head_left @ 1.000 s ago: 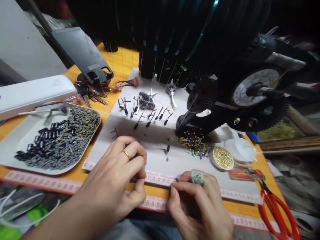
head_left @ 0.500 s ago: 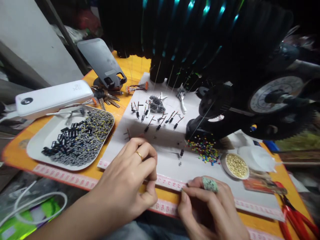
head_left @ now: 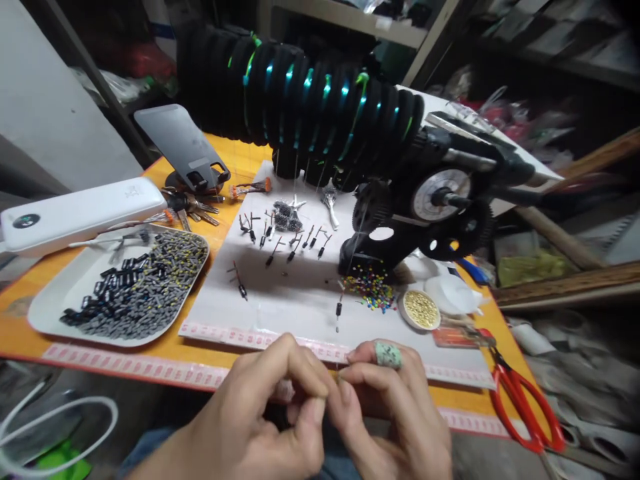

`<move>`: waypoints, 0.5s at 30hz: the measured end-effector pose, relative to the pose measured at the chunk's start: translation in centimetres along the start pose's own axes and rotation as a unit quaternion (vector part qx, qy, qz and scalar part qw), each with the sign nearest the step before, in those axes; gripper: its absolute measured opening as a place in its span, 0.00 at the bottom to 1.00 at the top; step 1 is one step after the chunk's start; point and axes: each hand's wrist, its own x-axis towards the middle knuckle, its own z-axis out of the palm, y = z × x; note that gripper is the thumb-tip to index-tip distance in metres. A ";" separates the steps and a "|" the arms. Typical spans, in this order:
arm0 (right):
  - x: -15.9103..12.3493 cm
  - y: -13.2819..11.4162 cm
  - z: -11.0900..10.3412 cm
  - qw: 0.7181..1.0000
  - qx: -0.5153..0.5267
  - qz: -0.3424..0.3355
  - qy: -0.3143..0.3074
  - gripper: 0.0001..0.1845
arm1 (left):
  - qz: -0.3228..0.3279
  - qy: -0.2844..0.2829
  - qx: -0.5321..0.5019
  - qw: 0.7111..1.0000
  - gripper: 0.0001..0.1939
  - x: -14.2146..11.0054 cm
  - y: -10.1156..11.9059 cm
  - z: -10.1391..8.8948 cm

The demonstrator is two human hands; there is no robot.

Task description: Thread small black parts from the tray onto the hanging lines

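Observation:
My left hand [head_left: 280, 407] is closed in a pinch at the board's front edge, close beside my right hand; whatever its fingertips may hold is hidden. My right hand [head_left: 395, 393], with a green wrap on one finger, pinches something tiny and thin that I cannot make out. Beyond them lies a white board [head_left: 295, 300] with a pink measuring tape [head_left: 250, 335] along its front. On the board are a black cylindrical part on a thread [head_left: 339, 309], another black part with wire [head_left: 243, 290], several similar pieces, and a pile of coloured round-headed pins [head_left: 373, 290].
To the left stands a white tray [head_left: 45, 307] of small grey and black parts, beside a white power bank [head_left: 80, 212] and a phone stand [head_left: 180, 143]. A black ribbed machine [head_left: 310, 93] overhangs the back. On the right are a bowl of gold beads [head_left: 421, 310] and red-handled scissors [head_left: 525, 400].
The camera view has shifted, showing more of the machine and scissors. My left hand has come right, close against my right hand. A black part with wire near the board's left now shows uncovered.

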 end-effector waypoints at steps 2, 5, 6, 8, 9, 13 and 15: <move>0.0 -0.1 0.1 0.999 -0.037 -0.033 0.015 0.09 | -0.030 0.008 -0.027 0.999 0.13 -0.4 -0.4 0.5; -0.3 -0.3 0.4 0.996 -0.067 -0.051 0.037 0.09 | -0.066 0.038 -0.060 0.995 0.09 -0.9 -0.9 1.0; -0.4 -0.5 0.6 0.996 -0.064 -0.044 0.040 0.09 | -0.077 0.053 -0.079 0.992 0.08 -1.1 -1.0 1.1; -0.8 -0.8 1.0 0.998 -0.047 -0.026 0.045 0.10 | -0.094 0.088 -0.118 0.985 0.08 -1.5 -1.1 1.5; -1.0 -1.0 1.2 0.998 -0.037 -0.014 0.050 0.10 | -0.098 0.106 -0.135 0.980 0.07 -1.6 -1.1 1.7; -1.5 -1.2 1.5 0.996 0.024 0.040 0.071 0.11 | -0.112 0.157 -0.179 0.965 0.09 -2.1 -0.9 2.2; -1.6 -1.1 1.4 0.985 0.132 0.100 0.054 0.09 | -0.151 0.149 -0.201 0.956 0.11 -2.1 -0.5 2.1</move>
